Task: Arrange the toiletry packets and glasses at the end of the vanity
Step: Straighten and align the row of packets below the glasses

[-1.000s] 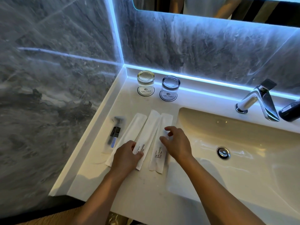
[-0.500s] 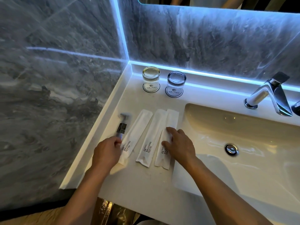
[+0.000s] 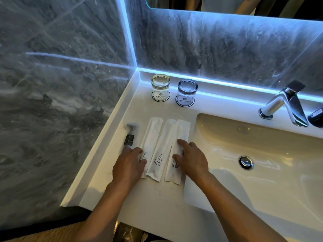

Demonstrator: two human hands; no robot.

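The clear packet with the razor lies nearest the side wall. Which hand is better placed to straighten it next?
Probably the left hand: its fingertips already reach the razor packet and the leftmost white packet. The right hand lies flat on the rightmost white packet, beside the sink, farther away.

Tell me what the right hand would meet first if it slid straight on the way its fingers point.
The right hand lies flat on the rightmost white paper toothbrush packet, fingers aimed up-left along it. Past that packet's far end, probably the bluish upturned glass on its round coaster; depth is uncertain.
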